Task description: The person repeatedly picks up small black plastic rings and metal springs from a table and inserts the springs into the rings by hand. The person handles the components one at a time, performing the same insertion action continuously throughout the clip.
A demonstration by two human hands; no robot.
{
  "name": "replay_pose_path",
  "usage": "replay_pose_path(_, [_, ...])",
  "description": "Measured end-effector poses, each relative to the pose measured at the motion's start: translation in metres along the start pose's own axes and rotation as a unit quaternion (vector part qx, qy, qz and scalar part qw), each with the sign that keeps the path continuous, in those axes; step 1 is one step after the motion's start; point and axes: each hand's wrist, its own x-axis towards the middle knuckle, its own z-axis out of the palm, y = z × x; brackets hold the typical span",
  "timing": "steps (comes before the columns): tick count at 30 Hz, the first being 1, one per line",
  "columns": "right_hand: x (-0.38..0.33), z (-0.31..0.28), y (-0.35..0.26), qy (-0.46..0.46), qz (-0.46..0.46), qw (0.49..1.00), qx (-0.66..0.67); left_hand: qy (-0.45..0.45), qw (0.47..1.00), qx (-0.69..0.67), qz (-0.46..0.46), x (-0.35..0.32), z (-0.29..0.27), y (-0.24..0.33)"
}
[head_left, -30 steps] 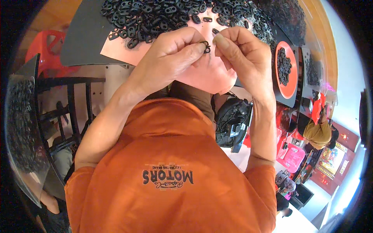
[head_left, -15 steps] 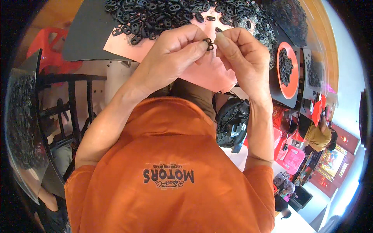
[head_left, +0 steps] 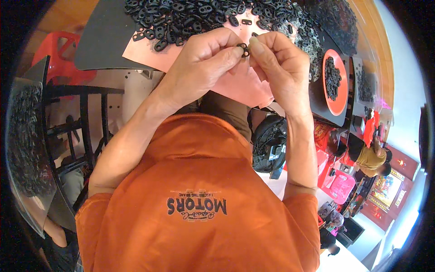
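Both hands meet above the pink sheet (head_left: 235, 84), fingertips pressed together around 1 small black link (head_left: 244, 48). The left hand (head_left: 204, 63) pinches the link from its left side between thumb and forefinger; the right hand (head_left: 276, 63) pinches it from the right, its thumb tip touching the link's edge. The link sits right between the 2 sets of fingertips, raised clear of the sheet, with only a small part of it showing past the fingers. Both hands are closed narrow on it, the other fingers curled in.

Just beyond the hands, a heap of black links (head_left: 195, 18) spreads over the far part of the pink sheet and onto a dark grey mat (head_left: 102, 41) to the left. To the right, well apart from the hands, a red plate (head_left: 337, 81) holds a smaller pile of the same links. A red stool (head_left: 56, 50) stands at far left, beside a black metal frame (head_left: 84, 118). Below the hands lies the person's orange shirt (head_left: 199, 204), with a black bag (head_left: 269, 143) near the right forearm.
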Motion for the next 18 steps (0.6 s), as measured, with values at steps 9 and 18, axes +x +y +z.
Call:
replay_pose_path(9, [-0.004, 0.007, 0.008, 0.025, -0.030, 0.998, -0.041, 0.014, 0.999, 0.050, 0.005, -0.001, -0.001, -0.006])
replay_pose_path(18, [0.002, -0.005, 0.006, -0.016, -0.173, 0.969, -0.176, 0.001, 0.999, 0.027, 0.024, 0.002, 0.001, 0.000])
